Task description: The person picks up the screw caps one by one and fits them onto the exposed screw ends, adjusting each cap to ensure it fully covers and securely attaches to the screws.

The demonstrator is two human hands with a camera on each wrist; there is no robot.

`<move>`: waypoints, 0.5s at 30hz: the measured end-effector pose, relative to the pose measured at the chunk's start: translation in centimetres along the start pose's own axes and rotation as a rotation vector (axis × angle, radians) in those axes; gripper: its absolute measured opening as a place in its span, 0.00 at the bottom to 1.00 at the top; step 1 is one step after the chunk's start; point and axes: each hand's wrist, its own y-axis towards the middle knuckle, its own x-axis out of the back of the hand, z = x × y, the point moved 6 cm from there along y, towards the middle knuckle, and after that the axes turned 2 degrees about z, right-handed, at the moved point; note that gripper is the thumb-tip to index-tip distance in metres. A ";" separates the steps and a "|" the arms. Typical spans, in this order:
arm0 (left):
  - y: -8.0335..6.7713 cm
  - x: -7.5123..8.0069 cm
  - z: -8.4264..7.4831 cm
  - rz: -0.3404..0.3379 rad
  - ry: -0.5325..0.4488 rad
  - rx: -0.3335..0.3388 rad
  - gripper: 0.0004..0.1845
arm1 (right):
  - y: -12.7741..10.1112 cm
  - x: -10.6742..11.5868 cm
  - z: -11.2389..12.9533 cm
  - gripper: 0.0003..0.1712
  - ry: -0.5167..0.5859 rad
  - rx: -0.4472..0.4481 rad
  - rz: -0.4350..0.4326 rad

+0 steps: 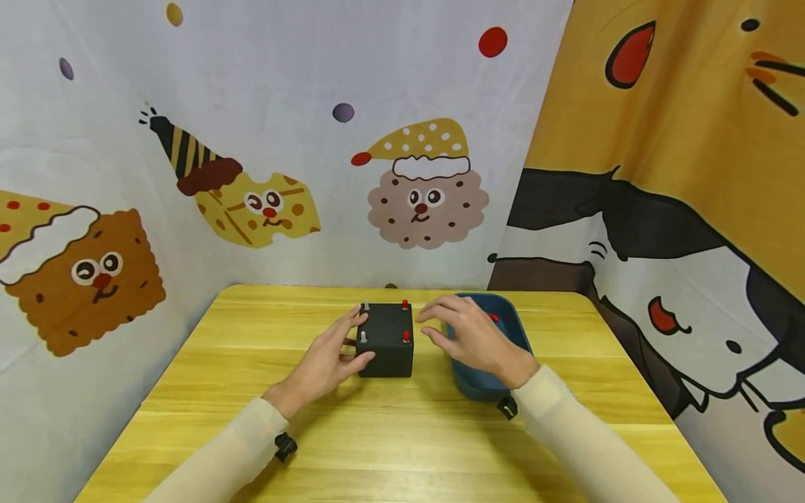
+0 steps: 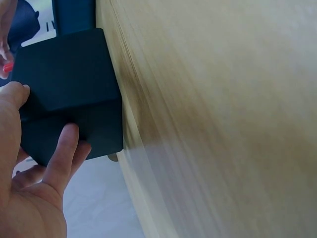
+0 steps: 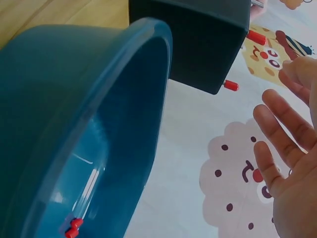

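Your work surface is a yellow wooden table (image 1: 402, 433) enclosed by printed cartoon cloth on the rear and both sides.

Hazards, in order of attention:
1. The black box (image 1: 385, 339) stands near the table centre and is steadied from one side only. In my judgement, a sideways push from the right would slide or tip it toward the left.
2. Red pegs (image 1: 405, 336) and silver pegs (image 1: 363, 337) stand upright in the box top. A careless sweep of the fingers could likely dislodge them.
3. The blue tub (image 1: 518, 335) sits just beside the box on its right, with your right forearm across it. A dropped wrist could knock its rim; loose red pieces (image 3: 73, 227) lie inside it.

Hand state, left to right:
- Your left hand (image 1: 327, 360) holds the box. The thumb lies against the near face and the fingers wrap the left side, as the left wrist view confirms. Grip is partial, not a clenched fist.
- Your right hand (image 1: 468, 335) hovers above the tub, fingers spread and slightly bent, reaching toward the box's right edge. It grasps nothing; the right wrist view shows the palm empty and the fingertips apart from the box.
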 end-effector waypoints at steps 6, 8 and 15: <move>0.0 0.1 0.0 -0.004 -0.004 -0.003 0.47 | -0.4 0.5 -0.8 0.12 -0.013 -0.044 -0.014; 0.0 0.1 0.0 -0.002 -0.003 -0.001 0.46 | -0.6 0.6 -1.0 0.12 -0.013 -0.065 -0.006; -0.1 0.0 0.0 0.000 -0.001 0.001 0.47 | -1.3 0.9 -2.1 0.12 -0.010 -0.116 0.015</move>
